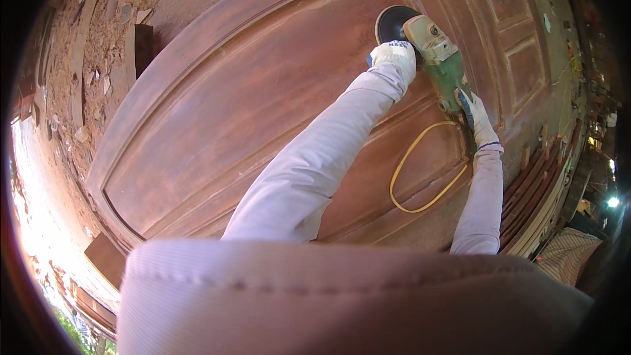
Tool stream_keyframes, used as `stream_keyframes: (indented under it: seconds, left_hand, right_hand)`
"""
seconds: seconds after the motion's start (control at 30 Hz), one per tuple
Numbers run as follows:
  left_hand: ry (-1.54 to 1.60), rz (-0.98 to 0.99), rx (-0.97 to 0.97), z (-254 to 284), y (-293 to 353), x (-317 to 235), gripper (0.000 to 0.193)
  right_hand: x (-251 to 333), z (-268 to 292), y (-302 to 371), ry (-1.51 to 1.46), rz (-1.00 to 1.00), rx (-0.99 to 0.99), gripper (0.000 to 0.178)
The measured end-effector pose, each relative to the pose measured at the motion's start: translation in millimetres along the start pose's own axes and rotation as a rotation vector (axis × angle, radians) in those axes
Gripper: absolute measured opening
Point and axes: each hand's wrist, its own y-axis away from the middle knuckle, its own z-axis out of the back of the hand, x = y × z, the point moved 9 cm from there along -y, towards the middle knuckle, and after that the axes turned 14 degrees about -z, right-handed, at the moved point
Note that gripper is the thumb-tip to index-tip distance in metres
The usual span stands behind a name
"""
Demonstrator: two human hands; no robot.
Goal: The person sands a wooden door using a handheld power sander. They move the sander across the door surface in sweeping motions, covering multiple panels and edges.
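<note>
A green angle grinder (444,69) with a pale metal head and a round black sanding disc (394,24) is over a large brown wooden panel door (263,92). My left hand (394,58), in a white and blue work glove, is closed at the front of the grinder, just below the disc; the part it grips is hidden by the glove. Around the rear handle is my right hand (478,118), gloved the same way. The disc lies against or just above the upper panel; which of the two cannot be seen.
A yellow cord (394,184) loops across the door beside my right forearm. Wooden strips (536,181) are stacked at the right. Dirt ground with scraps (98,72) and a dark wooden block (139,49) lie beyond the door's left edge. Cap fabric (328,289) fills the lower part.
</note>
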Motion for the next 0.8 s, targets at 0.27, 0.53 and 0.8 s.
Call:
stream_keyframes:
  seconds: [0.27,0.53,0.8]
  left_hand:
    - [0.017,0.051,-0.002,6.8,28.6,7.4,0.030]
    - [0.038,0.079,-0.143,-11.7,126.4,52.8,0.028]
    - [0.013,0.152,-0.371,-18.9,258.0,139.6,0.022]
  right_hand:
    - [11.4,-17.1,20.9,-0.041,-0.021,0.076,0.050]
    - [-18.9,-90.7,66.1,-0.151,0.118,0.211,0.059]
    - [-2.0,-182.7,125.6,0.502,0.243,0.004,0.092]
